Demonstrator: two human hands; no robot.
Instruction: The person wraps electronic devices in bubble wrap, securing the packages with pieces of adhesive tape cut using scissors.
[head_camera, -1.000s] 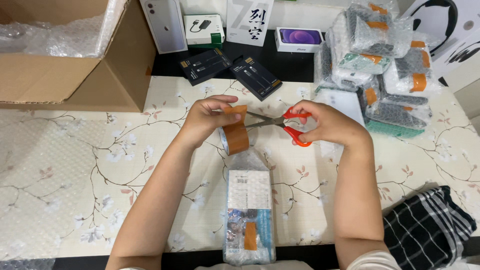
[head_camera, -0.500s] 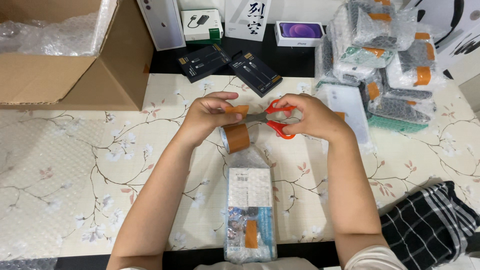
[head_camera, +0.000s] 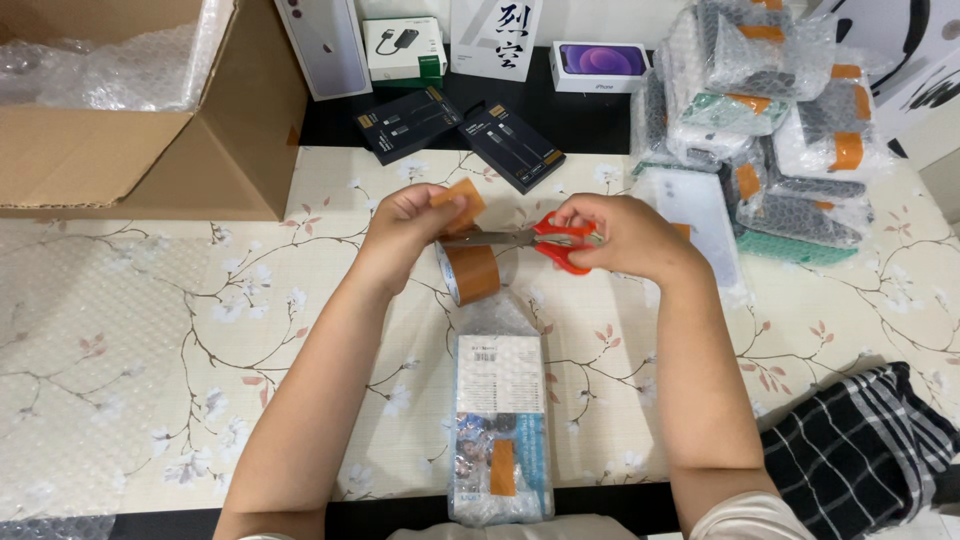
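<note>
**Tape strip pinched taut, scissors at the cut**

Cardboard box (head_camera: 150, 150) with bubble wrap sat far left, well apart from the work. Dark flat packets (head_camera: 455, 135) lay beyond the hands, on the black strip of table.

Left hand (head_camera: 410, 225) was clamped on a short brown tape strip (head_camera: 458, 200), thumb and fingers pinched on its free end, raised above the tape roll (head_camera: 472, 273). Roll hung or rested just below the blades, over the floral tablecloth (head_camera: 150, 350); contact with the table could not be told.

Judged: tape thin, light, limp, sticky on one side; likely to curl and stick to itself if slack. Best held at the very end, non-adhesive face against the thumb, kept taut.

Bubble-wrapped package (head_camera: 498, 430) lay near the body, below the roll, one brown tape tab already on its near end. Judged light, cushioned, slippery film; best gripped along the long edges.

Right hand (head_camera: 625, 235) was closed through the red handles of the scissors (head_camera: 530, 240), blades pointing left, meeting the tape beside the left-hand fingers. Blade gap could not be told.

Pile of wrapped parcels (head_camera: 770, 110) sat far right; checked cloth (head_camera: 860, 450) lower right.
</note>
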